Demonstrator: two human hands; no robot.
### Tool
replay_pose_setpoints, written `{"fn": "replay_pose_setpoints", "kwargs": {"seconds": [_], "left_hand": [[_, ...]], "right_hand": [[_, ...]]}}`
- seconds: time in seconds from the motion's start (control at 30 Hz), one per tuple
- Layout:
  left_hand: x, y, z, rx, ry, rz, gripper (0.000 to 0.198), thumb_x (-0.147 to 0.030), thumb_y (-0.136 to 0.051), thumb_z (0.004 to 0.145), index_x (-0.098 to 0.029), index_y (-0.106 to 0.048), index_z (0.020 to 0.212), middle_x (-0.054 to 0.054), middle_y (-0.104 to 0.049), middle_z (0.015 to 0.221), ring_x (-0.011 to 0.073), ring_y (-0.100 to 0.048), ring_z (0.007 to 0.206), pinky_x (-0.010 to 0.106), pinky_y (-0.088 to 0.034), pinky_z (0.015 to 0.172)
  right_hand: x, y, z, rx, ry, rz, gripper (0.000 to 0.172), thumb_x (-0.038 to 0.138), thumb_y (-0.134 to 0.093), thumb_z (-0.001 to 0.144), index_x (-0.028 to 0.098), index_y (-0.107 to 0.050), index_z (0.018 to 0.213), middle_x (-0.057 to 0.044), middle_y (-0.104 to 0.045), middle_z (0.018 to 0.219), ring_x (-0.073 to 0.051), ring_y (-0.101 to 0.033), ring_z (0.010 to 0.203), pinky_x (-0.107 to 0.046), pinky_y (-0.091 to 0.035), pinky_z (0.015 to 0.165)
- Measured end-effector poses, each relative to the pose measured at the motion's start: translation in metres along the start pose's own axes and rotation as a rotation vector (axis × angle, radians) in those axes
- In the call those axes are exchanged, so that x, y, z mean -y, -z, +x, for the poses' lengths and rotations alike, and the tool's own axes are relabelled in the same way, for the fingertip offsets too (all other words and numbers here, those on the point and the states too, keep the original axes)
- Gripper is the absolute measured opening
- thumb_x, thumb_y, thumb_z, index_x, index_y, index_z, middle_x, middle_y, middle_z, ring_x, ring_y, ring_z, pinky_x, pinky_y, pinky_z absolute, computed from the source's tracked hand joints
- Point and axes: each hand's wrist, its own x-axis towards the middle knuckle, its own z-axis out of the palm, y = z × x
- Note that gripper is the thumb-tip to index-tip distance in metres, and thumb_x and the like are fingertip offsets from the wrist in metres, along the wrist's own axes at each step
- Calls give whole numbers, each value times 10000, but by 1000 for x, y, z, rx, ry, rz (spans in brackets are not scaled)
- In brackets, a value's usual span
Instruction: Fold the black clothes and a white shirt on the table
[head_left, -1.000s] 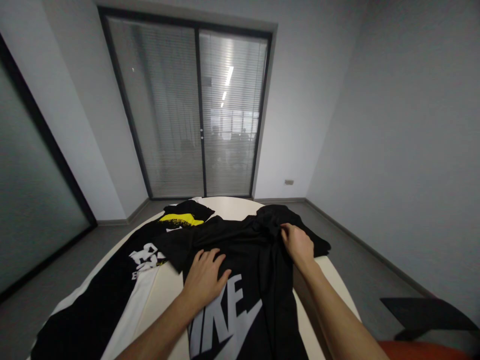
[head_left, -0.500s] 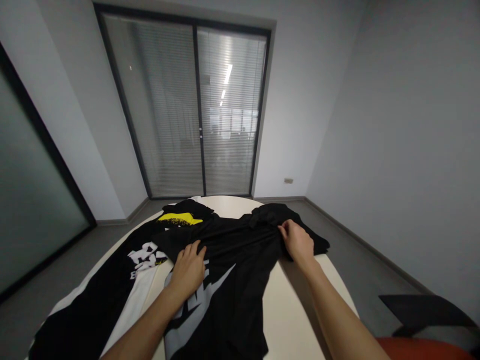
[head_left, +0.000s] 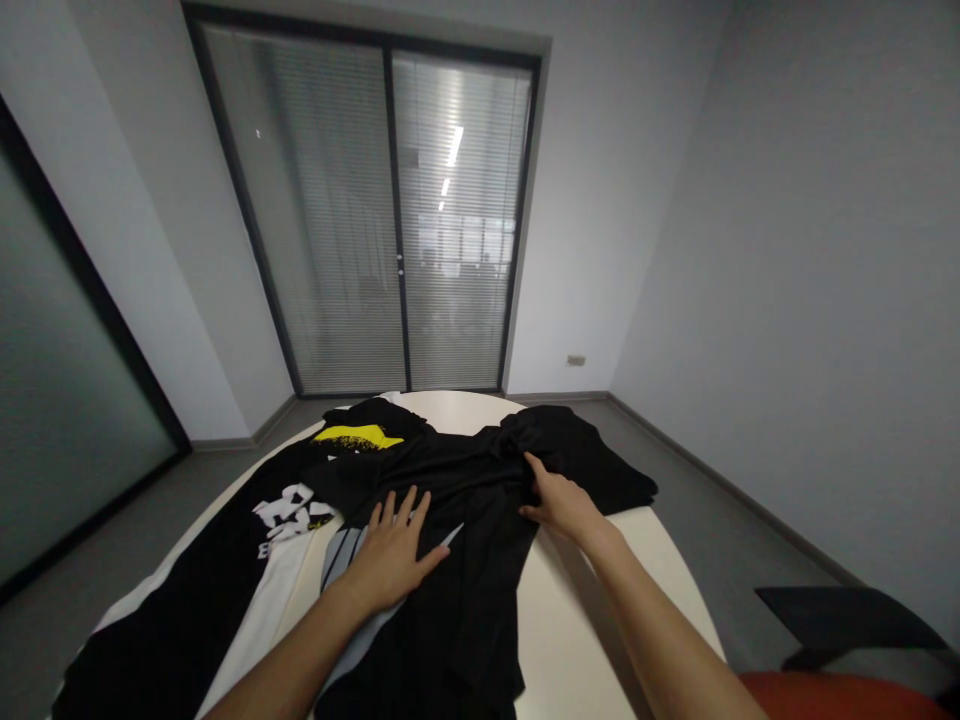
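The left hand (head_left: 390,562) lay flat, fingers wide, on the black shirt (head_left: 480,500). The right hand (head_left: 561,503) pressed its bunched side, fingers narrow, grip unclear. The shirt overlapped 1 other garment (head_left: 225,570), so a tug might have dragged both.

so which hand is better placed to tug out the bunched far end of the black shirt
Right, probably: the right hand touches that bunched far end, while the left hand lies flat on the black shirt nearer.

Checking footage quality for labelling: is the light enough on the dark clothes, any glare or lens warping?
Head view: dim, even light, so folds in the black shirt under the left hand and right hand barely show; head view: bright strip-light streaks in the blinds; head view: wide-angle bending of door frame and walls toward the edges.
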Motion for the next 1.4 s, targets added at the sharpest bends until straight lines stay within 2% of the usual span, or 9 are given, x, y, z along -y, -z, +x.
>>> {"fn": "replay_pose_setpoints", "kwargs": {"seconds": [0.13, 0.33, 0.43, 0.6, 0.83, 1.0, 1.1, 1.23, 1.4], "left_hand": [[21, 5, 6, 67, -45, -53, 838, -665, -459, 904, -231, -221, 1580, 133, -202, 1632, 387, -203, 1486, 552, -235, 1166], [33, 17, 9, 18, -67, -43, 696, -438, -551, 928, -341, -266, 1556, 97, -187, 1649, 350, -263, 1477, 536, -251, 1169], [23, 22, 7, -102, -141, -7, 613, -202, -530, 909, -325, -406, 1497, 70, -285, 1621, 298, -316, 1462, 482, -268, 1180], [4, 24, 0, -62, -269, -92, 462, -206, -529, 903, -299, -587, 1351, 59, -532, 1432, 240, -496, 1321, 404, -379, 1128], [-6, 41, -11, 149, -356, -211, 501, -456, -758, 765, -384, -666, 1252, 17, -354, 1587, 348, -272, 1470, 538, -266, 1170], [-16, 53, -15, 198, -449, -334, 276, -457, -733, 799, -345, -749, 1051, 15, -598, 1342, 249, -533, 1276, 383, -418, 1077], [-16, 47, -16, 203, -421, -304, 503, -505, -760, 760, -363, -671, 1234, 28, -535, 1443, 297, -430, 1383, 441, -367, 1128], [-8, 26, -12, 241, -368, -218, 1062, -707, -753, 649, -356, -300, 1543, 88, -226, 1639, 416, -102, 1502, 650, -145, 1171], [3, 12, -2, 207, -371, -192, 1100, -733, -717, 669, -351, -209, 1567, 95, -128, 1655, 409, -30, 1505, 656, -76, 1174]], "right_hand": [[-11, -3, 4, 4, 256, 109, 825, -34, -532, 705, 206, -385, 1481, -99, -618, 1244, -198, -621, 1099, -262, -448, 916], [-13, 12, 2, -304, 129, -124, 561, -42, -388, 797, 207, -610, 1248, -103, -626, 1189, -227, -566, 1104, -277, -453, 851], [-7, 13, 2, -323, 117, -203, 476, -17, -427, 811, 206, -652, 1165, -110, -639, 1145, -247, -562, 1078, -300, -449, 846], [-1, 0, 3, -160, 136, -45, 296, 209, -525, 890, 226, -632, 1165, -74, -642, 1113, -211, -637, 971, -284, -465, 793], [-3, 3, -7, 192, 229, 27, 840, 453, -863, 584, 226, -561, 1334, -110, -630, 1201, -288, -649, 1041, -355, -481, 885], [7, 18, -16, 242, 118, -42, 619, 640, -776, 644, 233, -696, 1103, -92, -713, 981, -314, -684, 923, -375, -502, 784], [14, 12, -13, 115, 308, 52, 647, 654, -722, 722, 233, -655, 1209, -97, -697, 1099, -281, -666, 998, -362, -497, 863], [20, -14, -5, 19, 503, 114, 746, 708, -566, 837, 233, -520, 1410, -119, -542, 1411, -285, -519, 1266, -411, -408, 1056], [24, -37, 4, -79, 488, 65, 557, 577, -324, 1007, 236, -557, 1380, -100, -535, 1435, -254, -467, 1319, -440, -354, 1105]]}}
